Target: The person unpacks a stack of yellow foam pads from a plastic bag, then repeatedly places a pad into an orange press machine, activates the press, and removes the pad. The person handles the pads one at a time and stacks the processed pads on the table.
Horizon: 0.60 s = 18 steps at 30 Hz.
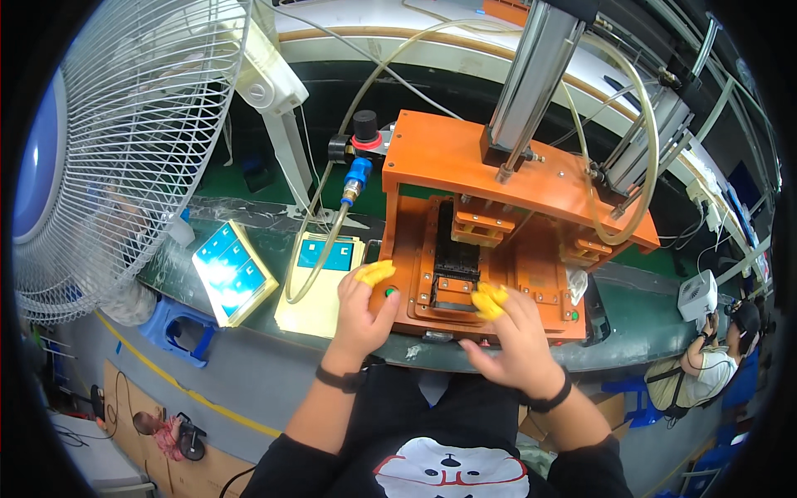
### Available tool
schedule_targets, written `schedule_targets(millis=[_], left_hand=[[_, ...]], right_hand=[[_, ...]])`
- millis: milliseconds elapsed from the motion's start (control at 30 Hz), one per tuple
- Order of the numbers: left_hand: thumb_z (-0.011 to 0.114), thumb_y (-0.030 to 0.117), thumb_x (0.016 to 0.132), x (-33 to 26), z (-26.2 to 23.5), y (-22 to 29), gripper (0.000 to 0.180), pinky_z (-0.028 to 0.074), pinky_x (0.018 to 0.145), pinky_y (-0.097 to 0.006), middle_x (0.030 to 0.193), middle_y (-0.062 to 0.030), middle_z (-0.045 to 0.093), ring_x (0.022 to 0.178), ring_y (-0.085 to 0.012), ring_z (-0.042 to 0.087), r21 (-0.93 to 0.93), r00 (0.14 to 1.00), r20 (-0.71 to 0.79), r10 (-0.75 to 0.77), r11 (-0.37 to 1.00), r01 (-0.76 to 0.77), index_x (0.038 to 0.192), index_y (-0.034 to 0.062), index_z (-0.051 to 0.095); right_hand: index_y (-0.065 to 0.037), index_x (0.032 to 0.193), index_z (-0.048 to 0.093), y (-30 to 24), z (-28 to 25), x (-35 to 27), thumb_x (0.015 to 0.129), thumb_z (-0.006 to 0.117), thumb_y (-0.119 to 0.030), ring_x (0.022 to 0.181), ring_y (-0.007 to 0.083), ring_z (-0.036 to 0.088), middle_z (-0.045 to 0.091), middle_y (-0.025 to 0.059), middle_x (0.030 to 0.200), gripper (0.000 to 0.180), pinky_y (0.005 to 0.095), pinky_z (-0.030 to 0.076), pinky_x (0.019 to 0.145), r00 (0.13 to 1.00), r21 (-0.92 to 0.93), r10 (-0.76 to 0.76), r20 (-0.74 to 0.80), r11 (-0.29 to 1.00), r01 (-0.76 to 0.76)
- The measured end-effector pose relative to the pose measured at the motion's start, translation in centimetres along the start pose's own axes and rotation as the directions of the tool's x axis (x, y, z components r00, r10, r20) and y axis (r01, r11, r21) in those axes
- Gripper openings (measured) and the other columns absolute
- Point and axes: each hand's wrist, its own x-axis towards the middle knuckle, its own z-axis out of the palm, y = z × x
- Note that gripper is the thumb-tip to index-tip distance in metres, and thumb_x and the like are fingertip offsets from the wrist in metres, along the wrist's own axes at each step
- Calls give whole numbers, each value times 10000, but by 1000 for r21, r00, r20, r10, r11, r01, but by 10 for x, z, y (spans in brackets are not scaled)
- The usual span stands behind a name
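Orange pneumatic press is set on the green desk, straight in front of the wearer. Black slotted insert is seated in the press's orange base, left of centre, with a small screwed block at its near end. Left hand is held at the base's front left corner; its fingers are bent forward under yellow finger covers, thumb spread off just beside a green button; whether the button is touched cannot be made out. Left grip is unclosed, nothing seen in it. Right hand is held over the front edge, its yellow-covered fingertips placed by the block's right side, thumb spread well apart; right grip is likewise unclosed, nothing seen held, contact with the block unclear. Black bands are worn on both wrists. Metal air cylinder is mounted on the press top; blue hose fitting and black-knobbed regulator are placed at its left. Two blue-panelled cream stacks are laid on the desk at left, near a white-grilled fan. One person is seen at far right, another at lower left.
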Motion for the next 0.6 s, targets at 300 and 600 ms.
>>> schedule_targets(millis=[300,600], left_hand=[[757,178,891,-39,-2,-7,464,359,1158,-483,1348,-154,656,1345,-380,524,165,982,190,4,986,-36,1320,24,672],[724,202,918,-107,-23,-66,447,359,1141,-606,1457,-232,578,1375,-455,485,589,960,-23,-280,772,239,1303,-12,644]], right_hand=[[19,1062,693,-15,33,-96,797,851,-108,858,380,621,638,178,927,334,425,520,789,975,364,207,74,905,-220],[-9,1079,724,-5,39,-119,876,812,-182,914,394,659,701,187,973,281,443,535,824,935,372,251,251,867,-332]])
